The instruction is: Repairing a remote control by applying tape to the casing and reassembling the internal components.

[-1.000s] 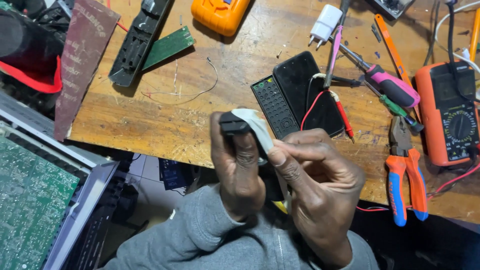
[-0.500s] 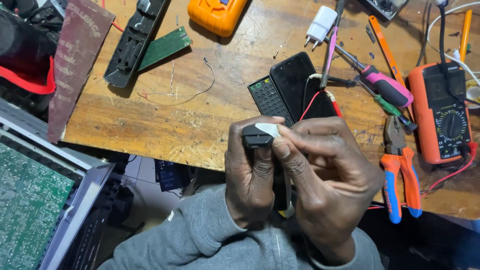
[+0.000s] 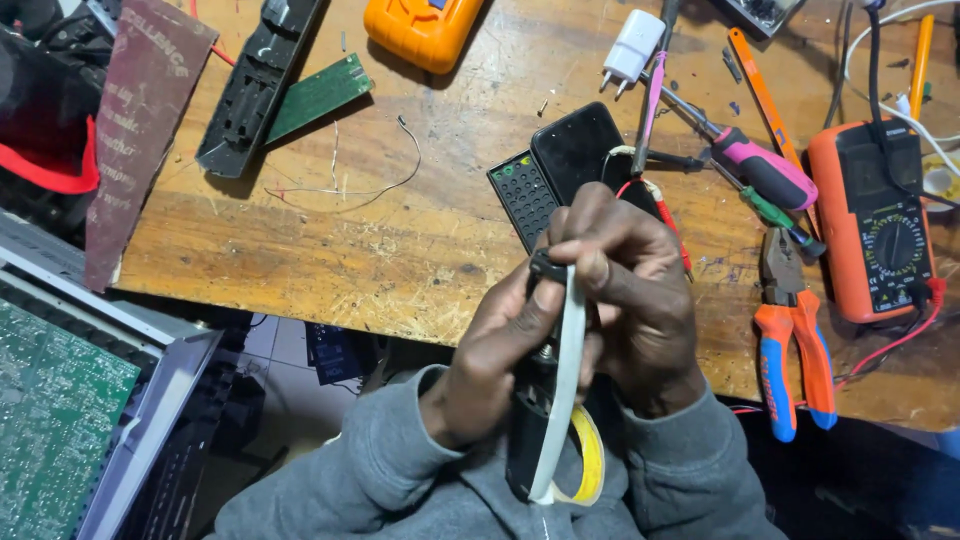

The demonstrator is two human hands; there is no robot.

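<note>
My left hand (image 3: 500,345) and right hand (image 3: 640,300) grasp a black part (image 3: 530,420), its top hidden; white strip (image 3: 565,380) trails toward six o'clock.

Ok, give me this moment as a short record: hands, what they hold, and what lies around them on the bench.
left hand: grips a small black part at its top
right hand: pinches a white strip of tape against that part
tape roll: hangs low by the grey sleeves
behind hands: black phone and dark remote
right of hands: orange-handled pliers, orange multimeter, pink-handled screwdriver
surface: wooden bench
</note>
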